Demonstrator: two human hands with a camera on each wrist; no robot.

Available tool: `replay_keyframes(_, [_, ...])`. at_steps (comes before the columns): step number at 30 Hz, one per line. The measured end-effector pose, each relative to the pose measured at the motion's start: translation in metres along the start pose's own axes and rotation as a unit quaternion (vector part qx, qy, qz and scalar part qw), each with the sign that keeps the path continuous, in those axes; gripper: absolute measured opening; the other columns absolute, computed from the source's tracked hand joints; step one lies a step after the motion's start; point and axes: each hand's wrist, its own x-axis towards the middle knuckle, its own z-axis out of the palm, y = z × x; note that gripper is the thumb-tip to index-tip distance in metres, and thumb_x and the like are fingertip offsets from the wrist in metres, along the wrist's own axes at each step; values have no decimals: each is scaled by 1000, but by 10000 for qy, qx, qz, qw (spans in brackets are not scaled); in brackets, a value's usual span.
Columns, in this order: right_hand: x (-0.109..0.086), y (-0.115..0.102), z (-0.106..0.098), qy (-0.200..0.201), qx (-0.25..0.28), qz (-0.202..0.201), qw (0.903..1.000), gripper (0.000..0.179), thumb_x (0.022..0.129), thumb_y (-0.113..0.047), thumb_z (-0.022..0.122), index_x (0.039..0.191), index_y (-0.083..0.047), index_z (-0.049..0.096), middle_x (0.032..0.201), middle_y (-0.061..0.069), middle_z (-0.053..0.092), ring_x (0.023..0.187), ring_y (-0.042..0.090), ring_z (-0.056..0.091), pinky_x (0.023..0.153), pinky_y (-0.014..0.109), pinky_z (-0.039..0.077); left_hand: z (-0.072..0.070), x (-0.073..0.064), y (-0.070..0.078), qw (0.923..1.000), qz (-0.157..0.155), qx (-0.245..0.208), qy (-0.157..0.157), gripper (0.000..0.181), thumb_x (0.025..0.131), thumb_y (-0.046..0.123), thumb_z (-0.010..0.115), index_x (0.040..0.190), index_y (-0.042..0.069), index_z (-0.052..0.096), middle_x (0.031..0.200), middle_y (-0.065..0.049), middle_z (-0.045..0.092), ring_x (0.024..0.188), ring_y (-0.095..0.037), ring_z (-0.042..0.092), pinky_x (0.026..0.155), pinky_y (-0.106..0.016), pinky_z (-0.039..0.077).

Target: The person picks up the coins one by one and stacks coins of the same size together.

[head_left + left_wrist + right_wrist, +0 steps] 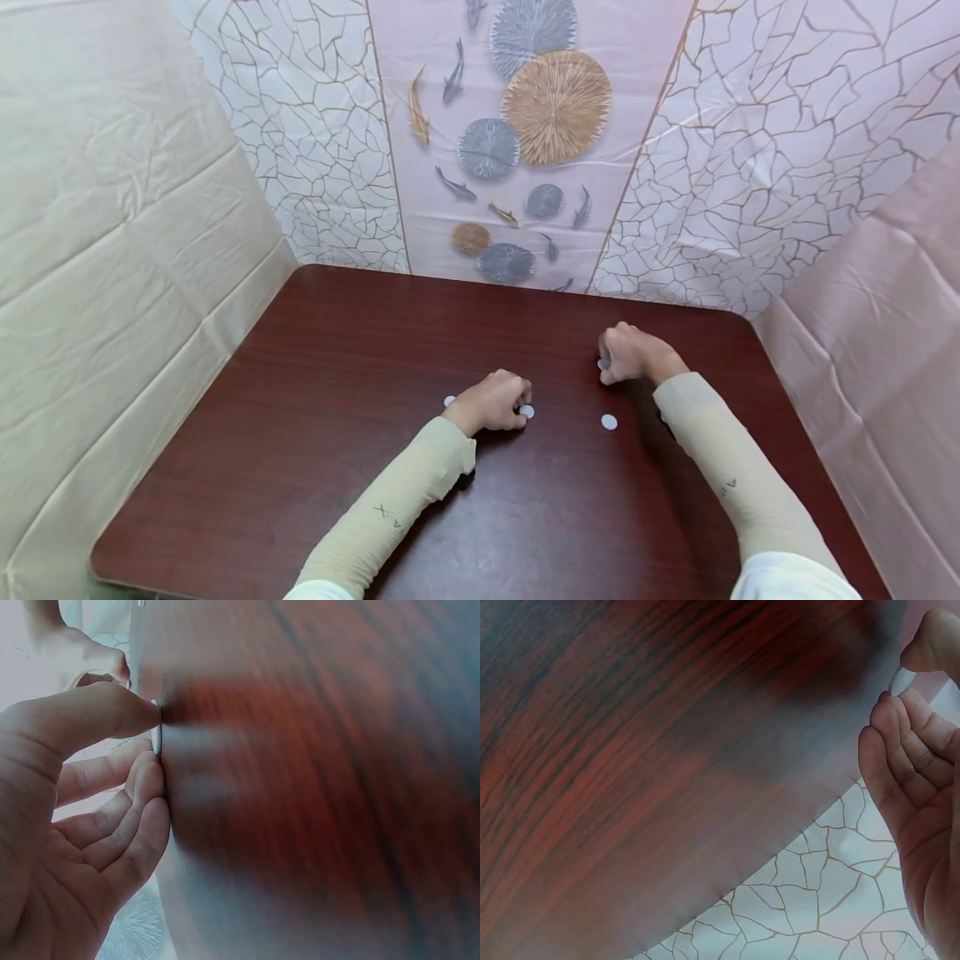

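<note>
Low over the table's middle, my left hand (495, 402) pinches the edges of a white disc (527, 412). In the left wrist view that disc lies flat on the tabletop, between thumb (124, 711) and fingertips. Farther back and to the right, my right hand (633, 352) holds another white disc (603, 364) between thumb and fingers. The right wrist view shows this disc (901, 680) tilted and apart from the wood. A third white disc (609, 422) lies between the two arms. Just behind my left wrist, one more disc (449, 401) is partly hidden.
The dark red-brown table (300, 400) has rounded corners. A patterned cloth (517, 192) hangs along its back edge. Pale cloth walls (112, 233) stand at both sides.
</note>
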Motion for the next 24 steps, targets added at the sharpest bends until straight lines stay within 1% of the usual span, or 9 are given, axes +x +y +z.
replay_keyframes(5, [-5,-2,-4,11,209,-32,9998,20,72,-22,81,84,-11,69,81,1,70,72,14,62,67,31,53,2,0,-1,10000,-37,-13,-16,16,90,19,78,104,13,72,90,5,65,82,-9,57,74,-21,46])
replay_keyframes(7, [-7,-4,-6,76,276,-132,9995,21,73,-22,81,87,-11,70,83,1,72,74,12,64,68,32,55,3,1,-2,10000,-46,-28,-29,17,91,20,78,105,13,72,92,4,66,84,-9,57,75,-21,47])
replay_keyframes(9, [-9,-8,-8,198,351,-280,9988,21,72,-21,81,87,-11,71,83,-1,73,74,10,65,69,31,56,3,1,-3,10000,-58,-58,-37,17,92,19,77,106,13,72,94,4,67,85,-9,58,76,-21,48])
replay_keyframes(14, [-17,-17,-11,455,549,-556,9959,18,73,-18,81,86,-11,71,78,-3,71,70,7,63,67,28,55,3,1,-1,9999,-89,-117,-71,18,92,19,77,108,12,72,99,2,70,87,-10,60,78,-22,50])
replay_keyframes(20, [-24,-28,-10,503,657,-698,9941,15,74,-16,80,86,-12,71,78,-4,70,69,5,62,66,25,54,2,0,1,9997,-138,-141,-137,20,95,20,76,112,11,72,107,-1,72,93,-12,64,82,-24,54])
replay_keyframes(24, [-29,-38,-10,511,773,-792,9925,14,75,-17,80,85,-13,71,76,-5,69,67,5,61,64,26,53,2,0,2,9996,-143,-217,-111,20,95,19,76,113,11,72,110,-3,73,97,-13,68,84,-25,55])
